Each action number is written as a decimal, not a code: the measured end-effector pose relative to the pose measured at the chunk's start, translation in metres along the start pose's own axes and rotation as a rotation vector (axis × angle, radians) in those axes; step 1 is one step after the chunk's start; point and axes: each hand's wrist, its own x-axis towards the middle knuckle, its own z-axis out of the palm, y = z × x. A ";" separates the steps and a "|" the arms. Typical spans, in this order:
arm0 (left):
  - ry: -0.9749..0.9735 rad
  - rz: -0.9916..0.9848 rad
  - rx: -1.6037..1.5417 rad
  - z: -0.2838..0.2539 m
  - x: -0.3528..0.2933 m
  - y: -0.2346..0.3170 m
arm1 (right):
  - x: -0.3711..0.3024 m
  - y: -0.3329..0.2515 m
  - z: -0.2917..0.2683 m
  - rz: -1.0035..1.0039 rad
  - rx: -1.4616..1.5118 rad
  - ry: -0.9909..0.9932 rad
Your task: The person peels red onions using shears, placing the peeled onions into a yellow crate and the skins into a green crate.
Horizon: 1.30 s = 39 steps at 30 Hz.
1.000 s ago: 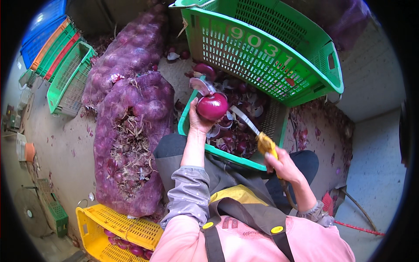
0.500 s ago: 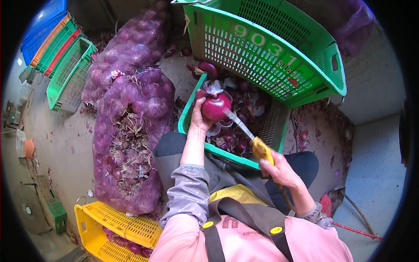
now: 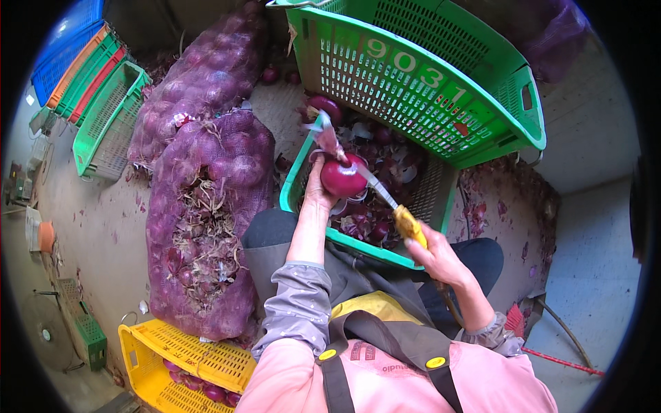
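Note:
My left hand (image 3: pixel 318 186) is closed around a red onion (image 3: pixel 342 180), held over a green crate between my knees. A loose flap of papery skin (image 3: pixel 328 138) sticks up from the onion's top. In my right hand (image 3: pixel 438 253) is a knife (image 3: pixel 406 222) with a yellow handle, its blade reaching the onion's right side near the top. Below them, the green crate (image 3: pixel 294 180) holds onions and peeled skins (image 3: pixel 372 213). Another red onion (image 3: pixel 323 109) lies by the crate's far left corner.
A larger green crate (image 3: pixel 413 82) leans over the far side. Mesh sacks of onions (image 3: pixel 248 162) stand at my left, one torn open. A yellow crate (image 3: pixel 200 344) with onions is at lower left. Stacked crates (image 3: pixel 103 124) stand far left; a red-and-white rod (image 3: pixel 564 362) lies at right.
The onion has shifted slightly right and down, and its papery skin now stands up from the top. My right hand and the knife have moved a little left.

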 end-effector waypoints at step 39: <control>-0.276 0.040 0.374 0.039 -0.044 0.000 | 0.069 0.009 0.048 0.164 0.970 -0.047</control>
